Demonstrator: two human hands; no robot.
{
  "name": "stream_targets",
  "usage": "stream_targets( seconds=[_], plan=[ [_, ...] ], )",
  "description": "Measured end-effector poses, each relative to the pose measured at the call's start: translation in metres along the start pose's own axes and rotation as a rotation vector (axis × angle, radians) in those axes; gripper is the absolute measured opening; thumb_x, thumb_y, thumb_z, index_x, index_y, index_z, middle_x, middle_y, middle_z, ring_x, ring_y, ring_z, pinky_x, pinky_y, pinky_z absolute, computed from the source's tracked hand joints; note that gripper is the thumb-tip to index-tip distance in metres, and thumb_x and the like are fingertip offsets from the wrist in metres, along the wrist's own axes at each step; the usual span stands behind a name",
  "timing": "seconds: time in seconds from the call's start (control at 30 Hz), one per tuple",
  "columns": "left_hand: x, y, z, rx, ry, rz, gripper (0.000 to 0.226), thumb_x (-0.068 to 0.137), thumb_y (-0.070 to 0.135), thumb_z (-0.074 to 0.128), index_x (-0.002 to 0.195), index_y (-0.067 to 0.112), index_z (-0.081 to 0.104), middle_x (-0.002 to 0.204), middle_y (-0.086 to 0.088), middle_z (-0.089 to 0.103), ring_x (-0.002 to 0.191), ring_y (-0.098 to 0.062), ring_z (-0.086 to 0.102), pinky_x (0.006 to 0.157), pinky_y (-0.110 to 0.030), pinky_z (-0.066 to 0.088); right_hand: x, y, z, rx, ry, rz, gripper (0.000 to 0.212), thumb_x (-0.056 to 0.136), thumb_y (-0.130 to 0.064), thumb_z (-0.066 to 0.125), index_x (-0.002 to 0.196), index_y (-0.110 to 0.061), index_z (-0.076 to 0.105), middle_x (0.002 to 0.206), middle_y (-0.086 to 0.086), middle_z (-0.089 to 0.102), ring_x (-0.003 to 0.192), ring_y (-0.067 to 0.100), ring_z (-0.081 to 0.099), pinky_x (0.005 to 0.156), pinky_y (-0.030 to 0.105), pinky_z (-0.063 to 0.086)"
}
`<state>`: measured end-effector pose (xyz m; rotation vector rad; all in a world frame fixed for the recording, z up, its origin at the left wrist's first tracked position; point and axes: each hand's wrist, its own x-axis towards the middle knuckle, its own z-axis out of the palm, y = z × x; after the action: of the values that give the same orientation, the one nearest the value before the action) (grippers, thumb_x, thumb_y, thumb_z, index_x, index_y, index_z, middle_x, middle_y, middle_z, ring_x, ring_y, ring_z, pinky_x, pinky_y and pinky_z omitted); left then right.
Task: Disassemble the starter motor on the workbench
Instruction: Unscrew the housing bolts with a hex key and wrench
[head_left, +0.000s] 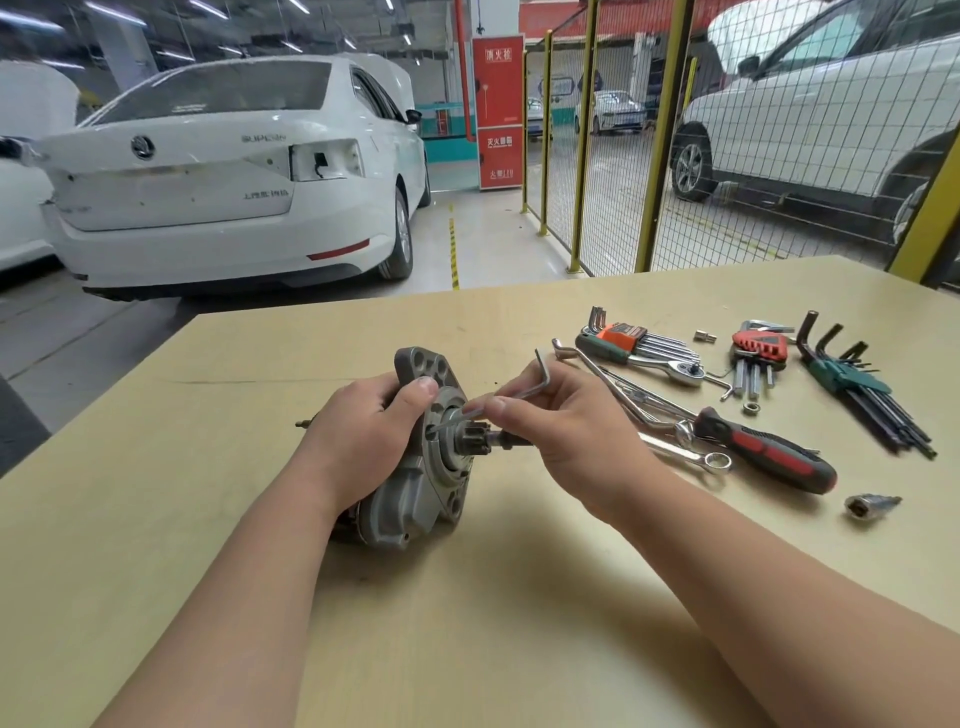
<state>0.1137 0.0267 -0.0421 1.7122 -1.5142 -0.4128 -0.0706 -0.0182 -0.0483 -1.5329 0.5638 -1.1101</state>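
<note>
2 hands are at work on the starter motor (415, 467), which lies on its side near the middle of the workbench (467, 623), mounting flange and pinion gear (470, 436) facing right. Left hand (363, 436) is wrapped over the top of the housing, fingers curled behind the flange and thumb pressed on its rim, steadying the unit. Right hand (566, 431) pinches the long arm of an L-shaped hex key (527, 389) between thumb and fingertips, the other fingers loosely curled; the key's tip points into a recess in the flange face just left of the pinion (whether it is seated in a screw head I cannot tell). Progress, as a judgement: early. Housing, flange and pinion all appear joined, and no casing part lies loose on the bench; only 1 small nut (749, 408) and a socket (872, 504) sit apart at the right, origin unknown. Left to do, as far as can be seen: the flange-face fasteners, then separating nose, body and rear end. Tools lie to the right: 3 hex key sets (852, 379), a ratchet (649, 358), a combination wrench (691, 454) and a red-and-black screwdriver (769, 454).
</note>
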Motion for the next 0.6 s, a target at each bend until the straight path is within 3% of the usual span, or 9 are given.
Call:
stream_targets(
  seconds=[0.07,0.17,0.23,0.3,0.37,0.5,0.6],
  plan=[
    [0.001,-0.001,0.001,0.013,0.012,0.0,0.069,0.07,0.071,0.033,0.079,0.009,0.06,0.076,-0.014,0.067,0.074,-0.032,0.063,0.072,-0.053,0.051,0.0,0.002,0.0,-0.012,0.018,0.034,0.014,0.067,-0.019,0.075,0.058,-0.021,0.064,0.086,0.028,0.069,0.079,0.045,0.063,0.073,0.046,0.051],
    [0.001,-0.001,0.005,0.037,0.054,-0.012,0.059,0.077,0.068,0.032,0.076,0.016,0.06,0.071,-0.006,0.067,0.072,-0.025,0.063,0.072,-0.049,0.052,0.003,0.004,-0.01,-0.161,0.029,0.105,0.02,0.069,-0.016,0.077,0.057,-0.021,0.063,0.078,0.015,0.072,0.07,0.021,0.061,0.068,0.037,0.047],
    [0.0,0.002,0.009,0.059,0.082,-0.022,0.054,0.08,0.067,0.03,0.074,0.022,0.06,0.069,0.001,0.067,0.074,-0.02,0.063,0.074,-0.046,0.052,0.003,0.004,-0.013,-0.289,0.045,0.169,0.021,0.072,-0.021,0.076,0.057,-0.023,0.062,0.062,0.002,0.067,0.057,0.012,0.051,0.055,0.025,0.038],
    [0.001,0.003,0.012,0.069,0.102,-0.032,0.056,0.079,0.07,0.028,0.073,0.024,0.06,0.069,0.004,0.066,0.077,-0.019,0.062,0.078,-0.043,0.051,0.005,0.002,-0.014,-0.429,0.07,0.205,0.027,0.075,-0.027,0.074,0.057,-0.02,0.056,0.043,-0.01,0.049,0.04,0.005,0.038,0.041,0.016,0.03],
    [0.001,0.002,0.012,-0.031,0.131,-0.075,0.064,0.077,0.075,0.025,0.073,0.023,0.063,0.073,0.003,0.068,0.083,-0.021,0.063,0.08,-0.04,0.049,0.008,-0.005,-0.016,-0.566,0.044,0.205,0.033,0.083,-0.034,0.065,0.059,-0.016,0.052,0.042,-0.012,0.04,0.039,0.007,0.033,0.037,0.018,0.027],
    [0.002,0.001,0.009,-0.524,0.199,-0.199,0.063,0.08,0.066,0.023,0.089,0.033,0.075,0.092,0.004,0.074,0.096,-0.019,0.067,0.092,-0.047,0.049,0.013,-0.024,-0.017,-0.866,0.016,0.142,0.05,0.097,-0.044,0.036,0.071,-0.004,0.053,0.066,0.007,0.055,0.062,0.022,0.051,0.06,0.033,0.041],
    [0.006,0.001,0.009,-0.592,0.245,-0.151,0.065,0.085,0.055,0.02,0.093,0.021,0.075,0.093,-0.003,0.074,0.093,-0.021,0.067,0.086,-0.042,0.048,0.01,-0.033,-0.019,-1.065,-0.054,0.128,0.055,0.098,-0.044,0.029,0.066,-0.008,0.054,0.064,0.009,0.054,0.063,0.026,0.054,0.058,0.035,0.041]
  ],
)
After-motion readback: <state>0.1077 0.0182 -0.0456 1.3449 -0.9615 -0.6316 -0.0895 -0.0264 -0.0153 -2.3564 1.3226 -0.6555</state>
